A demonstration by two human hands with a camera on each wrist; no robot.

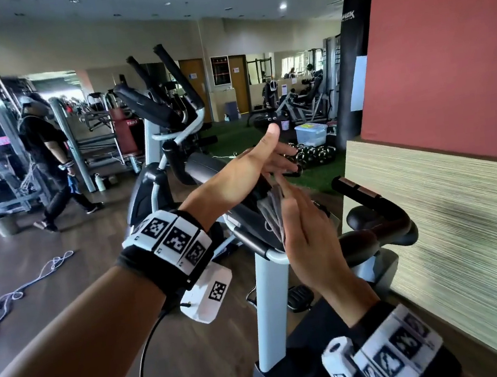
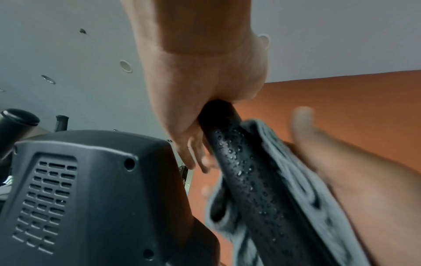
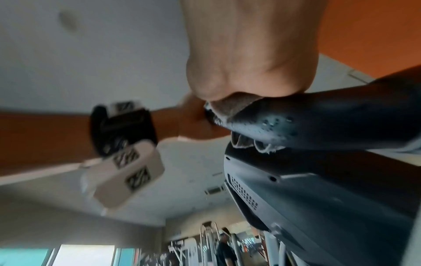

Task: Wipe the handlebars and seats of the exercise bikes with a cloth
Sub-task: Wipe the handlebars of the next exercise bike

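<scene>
A: We locate the cloth (image 1: 271, 213) first. It is a grey folded cloth wrapped on the black handlebar (image 2: 246, 172) of the nearest exercise bike (image 1: 269, 280), beside the bike's console (image 2: 91, 189).

B: Confirmed. In the left wrist view the handlebar grip carries water droplets, and the cloth lies along its right side and folds under it.

A: We check the right hand (image 1: 308, 243). Its fingers (image 1: 296, 204) are straight and pressed together, flat against the cloth, which sits between palm and handlebar.

B: We check the left hand (image 1: 248, 172). Its fingers (image 1: 284, 155) are extended and loosely spread, with the thumb raised. The heel of the palm touches the handlebar end. We cannot tell whether the fingertips touch the cloth.

A: Both wrists carry black bands with printed square markers. A second handlebar (image 1: 365, 198) of the same bike stands near the striped wall panel (image 1: 449, 209) on the right.

B: In the background we note another exercise bike (image 1: 167, 110), a hanging punching bag (image 1: 356, 57) by the red wall, kettlebells (image 1: 312, 156) on green turf, and a person (image 1: 49, 151) walking at the left. A cord (image 1: 17, 291) lies on the wooden floor.
</scene>
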